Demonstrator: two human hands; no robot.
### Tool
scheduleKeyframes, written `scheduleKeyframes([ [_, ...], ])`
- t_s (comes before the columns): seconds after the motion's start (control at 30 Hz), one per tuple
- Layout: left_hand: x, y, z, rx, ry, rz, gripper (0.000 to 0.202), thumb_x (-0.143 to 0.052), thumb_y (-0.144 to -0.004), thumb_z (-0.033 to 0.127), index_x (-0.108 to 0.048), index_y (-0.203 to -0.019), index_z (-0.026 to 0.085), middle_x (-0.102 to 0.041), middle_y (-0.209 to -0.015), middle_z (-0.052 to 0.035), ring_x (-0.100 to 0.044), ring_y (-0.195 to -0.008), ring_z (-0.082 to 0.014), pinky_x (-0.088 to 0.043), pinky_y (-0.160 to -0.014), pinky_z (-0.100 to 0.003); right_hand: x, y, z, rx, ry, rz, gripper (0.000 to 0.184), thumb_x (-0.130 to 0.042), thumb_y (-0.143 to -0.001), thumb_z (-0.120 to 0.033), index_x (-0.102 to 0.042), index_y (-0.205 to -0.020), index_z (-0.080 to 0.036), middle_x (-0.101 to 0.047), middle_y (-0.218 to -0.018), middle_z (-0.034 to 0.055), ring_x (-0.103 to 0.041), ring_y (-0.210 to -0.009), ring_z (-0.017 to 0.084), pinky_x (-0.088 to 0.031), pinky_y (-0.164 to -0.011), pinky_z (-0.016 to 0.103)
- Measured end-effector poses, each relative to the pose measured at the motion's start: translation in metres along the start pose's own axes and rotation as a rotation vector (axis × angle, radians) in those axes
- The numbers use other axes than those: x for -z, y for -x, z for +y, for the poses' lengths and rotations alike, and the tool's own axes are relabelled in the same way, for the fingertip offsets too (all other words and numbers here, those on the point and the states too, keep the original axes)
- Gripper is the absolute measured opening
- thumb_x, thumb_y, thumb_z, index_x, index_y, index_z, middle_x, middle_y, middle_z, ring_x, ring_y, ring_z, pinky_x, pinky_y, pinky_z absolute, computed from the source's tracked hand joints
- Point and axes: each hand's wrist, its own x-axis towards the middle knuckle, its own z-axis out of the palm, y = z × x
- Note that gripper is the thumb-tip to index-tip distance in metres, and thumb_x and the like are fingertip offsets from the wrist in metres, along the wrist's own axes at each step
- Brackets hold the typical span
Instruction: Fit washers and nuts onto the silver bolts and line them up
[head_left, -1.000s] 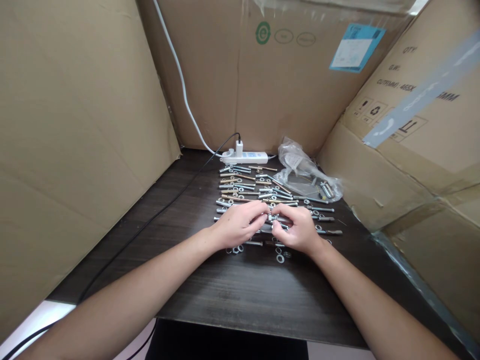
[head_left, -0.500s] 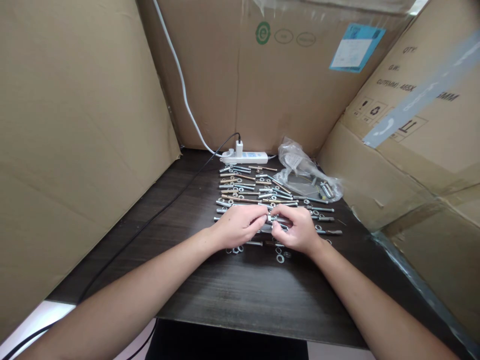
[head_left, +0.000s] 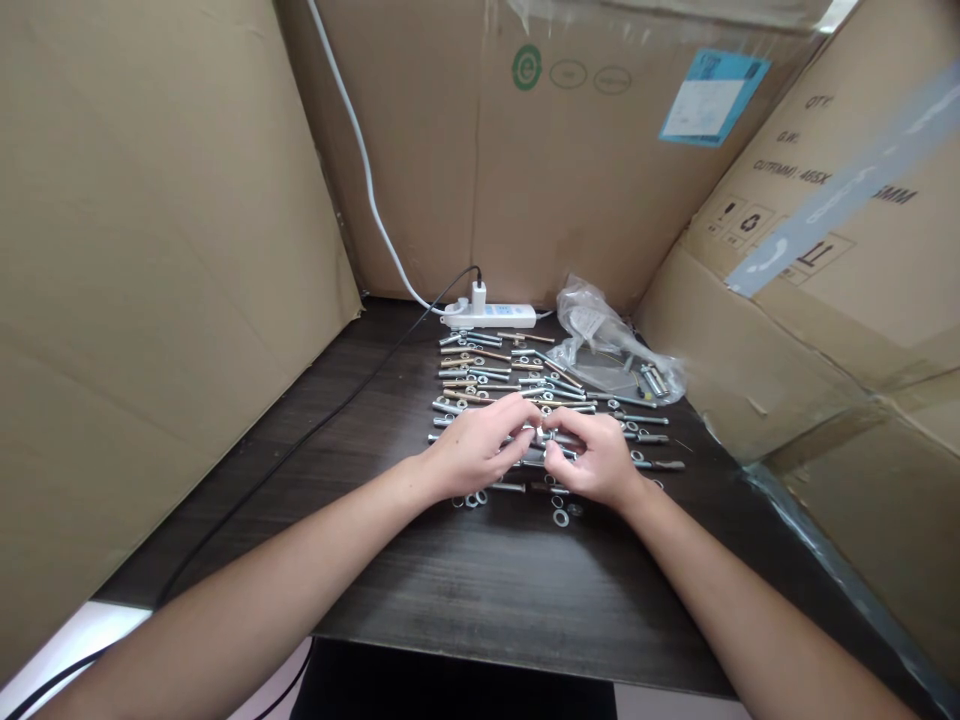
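Note:
Over the rows of hardware, my left hand (head_left: 484,445) and my right hand (head_left: 596,458) meet with fingertips almost touching. Between them is a small silver nut (head_left: 539,436), at the end of a metal bolt (head_left: 551,436). My left thumb and fingers curl around the nut. My right thumb and index finger pinch the bolt, most of which they hide. Below my hands lie more bolts (head_left: 507,487), a large flat washer (head_left: 561,518) and several small rings (head_left: 470,500).
Rows of silver and brass-coloured bolts (head_left: 480,373) with washers and nuts cover the table's middle. Behind them are a white power strip (head_left: 499,316) and a clear plastic bag (head_left: 600,330). A black cable (head_left: 300,440) crosses the left side. Cardboard boxes (head_left: 187,250) wall the dark table (head_left: 465,590).
The fingers of my left hand have lifted slightly and shifted around the nut, leaving more of it visible. My right hand has hardly moved.

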Motion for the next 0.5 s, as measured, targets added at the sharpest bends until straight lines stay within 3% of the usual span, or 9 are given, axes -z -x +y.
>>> scheduleKeyframes([
  [0.5, -0.0020, -0.0011, -0.0012, 0.054, -0.039, -0.046, 0.020, -0.035, -0.093, 0.024, -0.053, -0.088, 0.018, -0.057, -0.082, -0.0007, -0.051, -0.071, -0.0123, -0.040, -0.066, -0.024, 0.0019, -0.0018, -0.0037, -0.006, -0.006, -0.012, 0.006, -0.053, -0.068, -0.019, -0.057, -0.072, -0.017, -0.042, -0.048, -0.0067, -0.036, -0.040, 0.007, -0.032, -0.045, 0.020],
])
